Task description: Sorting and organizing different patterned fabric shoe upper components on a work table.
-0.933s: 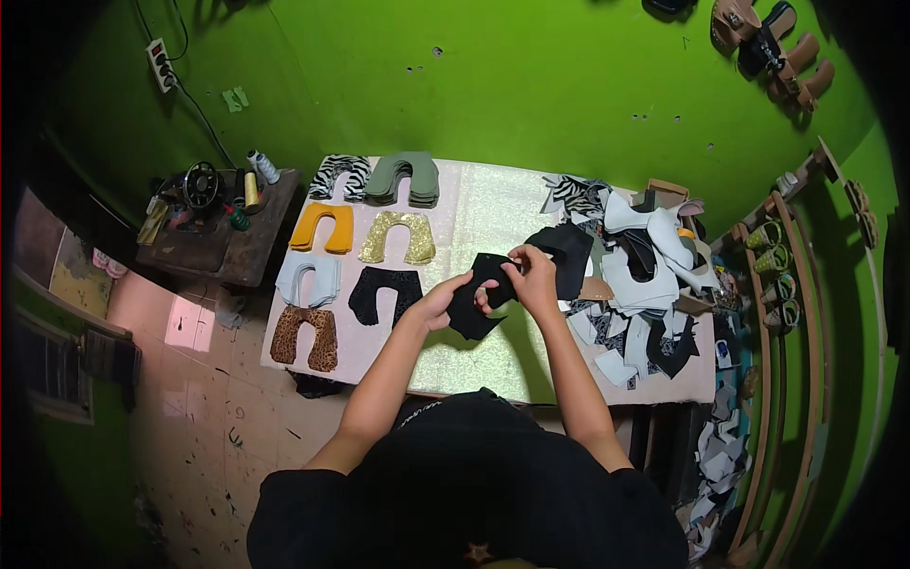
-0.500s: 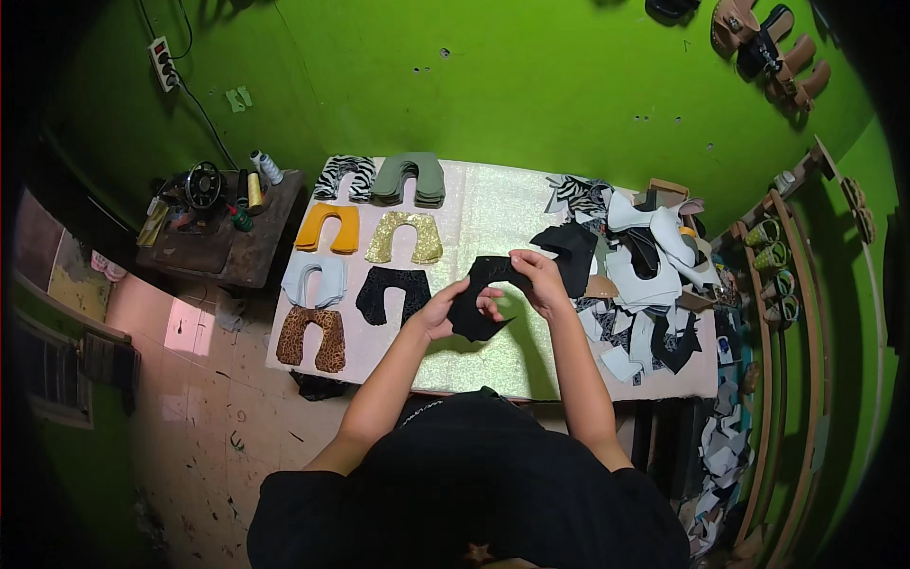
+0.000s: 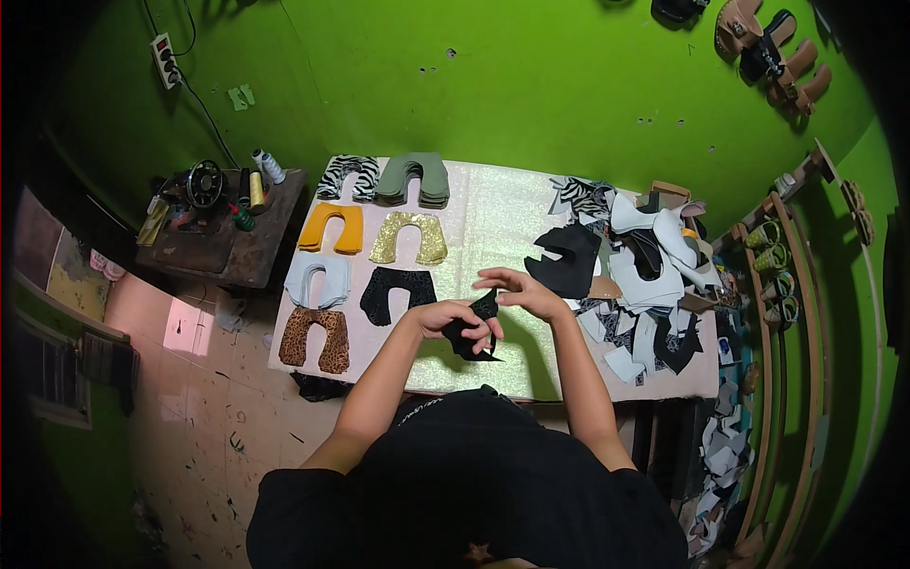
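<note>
Over the middle of the table, my left hand [image 3: 442, 319] is closed on a black cut material piece [image 3: 467, 347], which hangs folded and bunched among its fingers. My right hand [image 3: 529, 292] hovers at the upper right of that piece, its fingers stretched out and apart; whether its thumb touches the material is unclear. A stack of black patterned U-shaped pieces [image 3: 378, 292] lies nearest my left hand. Beyond my right hand is a larger black sheet [image 3: 569, 270] with a notch cut in its left side.
U-shaped stacks line the table's left: zebra [image 3: 332, 180], grey-green [image 3: 391, 185], orange [image 3: 315, 232], gold glitter [image 3: 382, 247], white [image 3: 301, 287], leopard [image 3: 296, 341]. White and dark scraps [image 3: 645, 283] heap at right. A sewing machine [image 3: 203, 187] stands left; a wooden rack [image 3: 791, 284] right.
The black piece was spread flat between both hands; now it is bunched in my left hand. My right hand has let go of its upper edge, fingers now extended.
</note>
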A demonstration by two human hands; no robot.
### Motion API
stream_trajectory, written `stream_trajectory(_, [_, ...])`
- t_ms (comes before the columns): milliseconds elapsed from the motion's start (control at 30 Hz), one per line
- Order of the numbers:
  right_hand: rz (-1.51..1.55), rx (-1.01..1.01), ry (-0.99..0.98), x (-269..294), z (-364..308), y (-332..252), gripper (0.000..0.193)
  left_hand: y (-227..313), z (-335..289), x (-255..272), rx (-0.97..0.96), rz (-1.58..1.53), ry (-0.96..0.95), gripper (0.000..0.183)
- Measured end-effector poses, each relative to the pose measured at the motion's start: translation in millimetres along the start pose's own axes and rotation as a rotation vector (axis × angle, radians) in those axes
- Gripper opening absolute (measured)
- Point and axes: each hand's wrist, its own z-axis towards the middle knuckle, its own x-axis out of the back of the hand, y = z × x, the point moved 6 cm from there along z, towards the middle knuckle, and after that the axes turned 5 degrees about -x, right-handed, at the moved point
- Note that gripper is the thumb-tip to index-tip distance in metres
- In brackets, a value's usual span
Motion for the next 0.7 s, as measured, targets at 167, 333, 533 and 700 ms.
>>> stream_trajectory(167, [-0.052,-0.168,-0.262,-19,7,7,0.043,12,-10,-14,-0.001,-0.037,-0.018,0.055])
stream_trajectory(333, [-0.05,-0.184,-0.146,-16,6,-10,0.019,16,-26,-5,-0.051,0.036,0.089,0.074])
stream_trajectory(533, [0.04,-0.091,0.0,-12,12,-17,0.042,12,-47,9,-0.303,-0.139,0.122,0.064])
stream_trajectory(700, [-0.506,0.094,-0.009,-39,12,-34,0.072,9,-58,13,-0.298,-0.198,0.134,0.051])
